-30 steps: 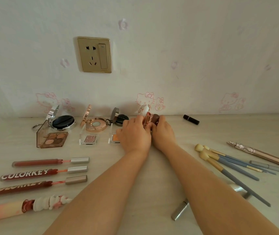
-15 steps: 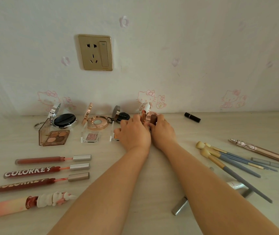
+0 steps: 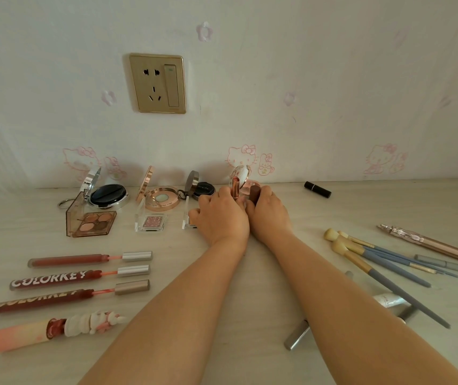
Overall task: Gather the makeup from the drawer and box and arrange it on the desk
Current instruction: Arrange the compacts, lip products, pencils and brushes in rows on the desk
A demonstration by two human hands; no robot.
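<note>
Both hands are together at the back of the worktop (image 3: 250, 357), knuckles touching. Left hand (image 3: 221, 215) has its fingers curled round a rose-gold lipstick tube (image 3: 235, 187), held upright. Right hand (image 3: 268, 213) grips a brown cap (image 3: 255, 193), just beside the tube; can't tell if they touch. Right behind the fingers sits an open pink compact (image 3: 243, 176), lid up against the wall.

Left of the hands: a row of open compacts, namely black cushion (image 3: 107, 194), gold blush (image 3: 162, 200), small black pot (image 3: 204, 188); in front of them an eyeshadow quad (image 3: 94, 222) and a glitter single (image 3: 152, 222). Nearer and further left: three lip glosses (image 3: 55, 282) lie parallel, plus a pink novelty tube (image 3: 41, 330).

Right of the hands: black lipstick (image 3: 317, 189) near the wall, a bunch of blue-handled brushes (image 3: 383, 259), and a rose-gold pen-shaped item (image 3: 430, 244) beyond them.
</note>
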